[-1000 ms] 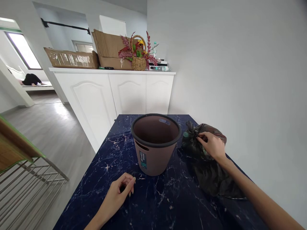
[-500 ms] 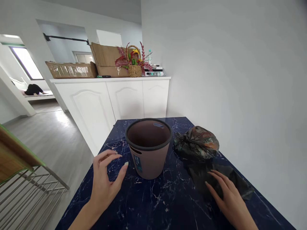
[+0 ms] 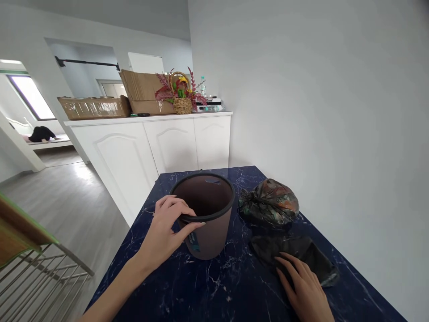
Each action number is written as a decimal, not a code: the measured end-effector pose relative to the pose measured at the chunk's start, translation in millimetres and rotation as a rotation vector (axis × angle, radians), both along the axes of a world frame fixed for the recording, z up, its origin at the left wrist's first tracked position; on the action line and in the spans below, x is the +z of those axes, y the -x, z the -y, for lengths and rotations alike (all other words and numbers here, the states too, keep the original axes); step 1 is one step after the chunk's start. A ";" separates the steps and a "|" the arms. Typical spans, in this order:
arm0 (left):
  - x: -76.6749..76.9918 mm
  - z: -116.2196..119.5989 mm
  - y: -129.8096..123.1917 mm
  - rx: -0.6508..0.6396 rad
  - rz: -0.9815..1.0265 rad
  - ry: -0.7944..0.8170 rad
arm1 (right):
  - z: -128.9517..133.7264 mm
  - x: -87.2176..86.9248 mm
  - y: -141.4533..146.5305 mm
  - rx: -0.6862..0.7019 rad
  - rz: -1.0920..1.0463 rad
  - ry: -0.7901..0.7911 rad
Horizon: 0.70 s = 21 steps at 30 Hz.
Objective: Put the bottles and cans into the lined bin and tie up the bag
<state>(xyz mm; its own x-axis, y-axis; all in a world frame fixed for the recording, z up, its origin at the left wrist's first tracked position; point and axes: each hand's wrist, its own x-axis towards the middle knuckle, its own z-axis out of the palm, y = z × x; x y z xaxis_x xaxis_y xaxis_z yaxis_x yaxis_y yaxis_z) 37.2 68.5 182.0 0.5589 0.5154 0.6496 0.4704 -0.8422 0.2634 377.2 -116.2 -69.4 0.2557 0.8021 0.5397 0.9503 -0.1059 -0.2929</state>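
A brownish trash can (image 3: 214,237) with a dark rim stands upright on the blue marbled table. My left hand (image 3: 169,223) is closed on the near-left part of its rim, with the thumb outside and the fingers over the edge. Flat on the table to the right lies a black plastic bag (image 3: 298,250), partly under my right hand (image 3: 303,281). The fingers of that hand are stretched out over the bag, not wrapped round it. Behind the flat bag sits a full, knotted black garbage bag (image 3: 270,203).
The marbled table (image 3: 214,295) runs along the grey wall on the right. Behind it stands a white cabinet (image 3: 174,147) bearing cardboard boxes (image 3: 94,108), a flower basket (image 3: 182,105) and bottles. At the left is a metal rack (image 3: 56,273). A person lies on a bed far back.
My left hand has moved right from the air beside the trash can and closed on its rim. My right hand stays over the flat black bag. The view has shifted slightly.
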 end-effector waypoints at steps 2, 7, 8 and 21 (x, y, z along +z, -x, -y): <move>0.6 5.1 -5.1 -0.026 0.015 0.005 | -3.2 17.0 11.0 0.025 -0.078 0.041; 0.8 18.2 -16.7 -0.044 0.028 -0.106 | -11.0 87.1 24.9 0.169 -0.445 0.156; 1.7 21.1 -18.3 -0.045 0.016 -0.133 | -11.2 105.0 24.4 0.210 -0.546 0.154; -7.9 116.4 -44.3 -0.155 0.326 0.367 | -5.2 225.0 41.0 0.576 -1.649 0.043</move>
